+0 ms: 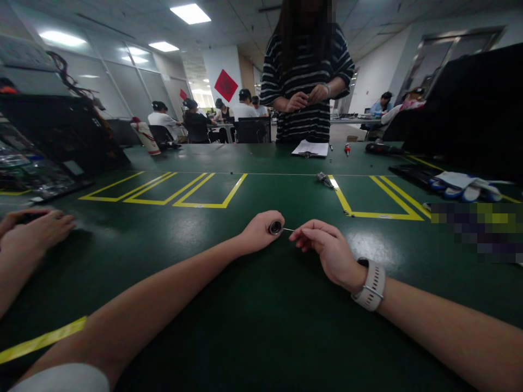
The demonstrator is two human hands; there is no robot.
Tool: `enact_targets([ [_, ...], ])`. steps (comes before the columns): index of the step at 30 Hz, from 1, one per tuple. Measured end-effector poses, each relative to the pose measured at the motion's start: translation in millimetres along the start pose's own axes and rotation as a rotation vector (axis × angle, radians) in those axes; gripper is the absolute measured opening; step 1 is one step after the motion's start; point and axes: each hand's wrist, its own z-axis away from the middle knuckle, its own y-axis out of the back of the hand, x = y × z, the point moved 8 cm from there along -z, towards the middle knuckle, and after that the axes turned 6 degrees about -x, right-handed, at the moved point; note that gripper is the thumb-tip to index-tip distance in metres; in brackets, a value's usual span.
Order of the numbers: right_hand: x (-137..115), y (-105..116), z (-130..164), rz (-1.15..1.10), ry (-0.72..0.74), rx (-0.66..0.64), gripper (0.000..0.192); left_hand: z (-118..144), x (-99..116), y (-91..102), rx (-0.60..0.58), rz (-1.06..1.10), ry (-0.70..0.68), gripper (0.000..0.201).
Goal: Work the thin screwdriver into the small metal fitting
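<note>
My left hand [259, 234] is closed around a small round metal part [275, 227], its hollow, ring-shaped end facing me. Beside it, my right hand [322, 245] pinches a thin metal rod, possibly a hex key [289, 230]. The rod's far end meets the side of the metal part; whether it sits in a hole I cannot tell. Both hands are held over the green table [261, 326]. A similar-looking grey metal piece [325, 180] lies farther off, by the yellow tape.
Across the table stands a person in a striped shirt [304, 81], behind a clipboard [310, 148] and a red screwdriver [347, 149]. At left are another person's hands [38, 231]. Gloves [466, 185] and a dark power tool [382, 148] lie right. Yellow tape [200, 205] marks the table.
</note>
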Motion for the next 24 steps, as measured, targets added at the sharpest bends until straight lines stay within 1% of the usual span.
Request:
enact_targets([
  [4,-0.7,-0.2,1.0,0.033,0.013,0.001,0.013,-1.0,-3.5,1.9,0.035,-0.001,0.028,0.007],
  [8,-4.1,-3.1,2.4,0.144,0.055,-0.023,0.014,-0.9,-9.3,2.6,0.063,-0.042,0.060,0.007],
  [13,-4.4,-5.4,2.5,0.216,0.064,-0.044,0.015,-0.2,-11.8,2.2,0.056,-0.082,0.088,0.007],
  [21,-5.8,-7.8,2.6,0.246,0.067,-0.045,0.015,0.4,-10.0,0.8,0.044,-0.105,0.060,0.007],
  [24,-2.6,-6.3,1.2,0.214,0.043,-0.041,0.015,0.6,-9.5,-0.6,0.034,-0.099,0.038,0.007],
])
